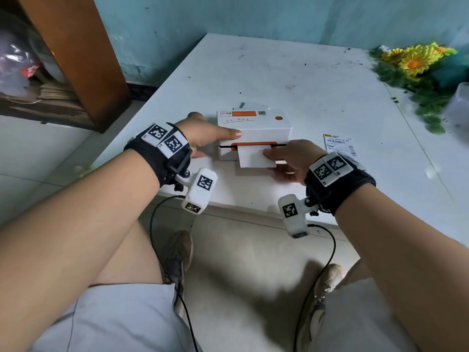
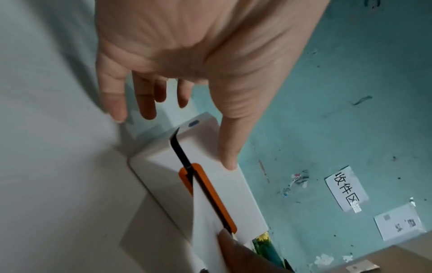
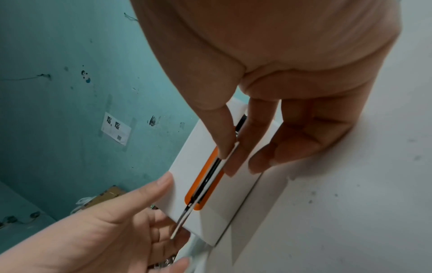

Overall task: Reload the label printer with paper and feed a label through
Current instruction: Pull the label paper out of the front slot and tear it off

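A white label printer (image 1: 253,128) with an orange-rimmed front slot stands near the front of the white table (image 1: 291,72). A blank white label (image 1: 253,158) sticks out of the slot toward me. My left hand (image 1: 215,138) is at the printer's left end. Its thumb (image 2: 230,162) lies straight on the top front edge, and its fingers (image 2: 145,109) hang relaxed beside the printer (image 2: 203,147). My right hand (image 1: 272,157) pinches the label's right edge between thumb (image 3: 224,144) and forefinger, right at the slot. The label (image 2: 208,221) looks flat and stretched.
A printed shipping label (image 1: 340,144) lies on the table right of the printer. Yellow artificial flowers (image 1: 416,62) and a clear plastic container (image 1: 459,105) sit at the far right. A brown wooden post (image 1: 76,59) stands on the left, and the teal wall (image 1: 253,13) is behind.
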A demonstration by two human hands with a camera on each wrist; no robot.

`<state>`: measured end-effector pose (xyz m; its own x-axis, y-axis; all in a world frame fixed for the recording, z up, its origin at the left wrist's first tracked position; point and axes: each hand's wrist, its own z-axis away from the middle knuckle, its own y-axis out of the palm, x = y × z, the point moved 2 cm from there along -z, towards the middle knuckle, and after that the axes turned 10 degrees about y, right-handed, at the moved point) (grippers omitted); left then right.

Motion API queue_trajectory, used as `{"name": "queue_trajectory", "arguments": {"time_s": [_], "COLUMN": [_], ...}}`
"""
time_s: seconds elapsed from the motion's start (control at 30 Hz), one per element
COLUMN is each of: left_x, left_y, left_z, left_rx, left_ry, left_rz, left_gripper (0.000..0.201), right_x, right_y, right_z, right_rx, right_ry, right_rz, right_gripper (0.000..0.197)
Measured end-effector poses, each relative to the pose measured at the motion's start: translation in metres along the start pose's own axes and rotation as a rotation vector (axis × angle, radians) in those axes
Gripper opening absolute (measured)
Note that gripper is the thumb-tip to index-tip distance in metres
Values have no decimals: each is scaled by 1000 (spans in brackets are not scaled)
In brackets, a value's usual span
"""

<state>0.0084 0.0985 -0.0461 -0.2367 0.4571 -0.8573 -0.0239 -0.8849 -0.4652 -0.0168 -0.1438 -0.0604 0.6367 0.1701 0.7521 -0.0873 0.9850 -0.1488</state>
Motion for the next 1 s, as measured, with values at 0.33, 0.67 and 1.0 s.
{"name": "queue_trajectory", "arguments": {"time_s": [0.33,0.67,1.0], "left_x": [9,17,14], "left_y": [31,51,61], "left_z": [43,19,-1], "left_rx": [93,0,36], "left_ry": [4,83,77], "left_rz": [287,439,537], "left_gripper": [37,36,34], "right_x": [-7,-8,-6], "right_y": [2,-4,-2], "right_z": [7,5,-5], "right_rx": [17,51,44], "right_ry": [-11,-21,-43], "right_rz": [-22,-33,0], "right_gripper": [29,16,17]}}
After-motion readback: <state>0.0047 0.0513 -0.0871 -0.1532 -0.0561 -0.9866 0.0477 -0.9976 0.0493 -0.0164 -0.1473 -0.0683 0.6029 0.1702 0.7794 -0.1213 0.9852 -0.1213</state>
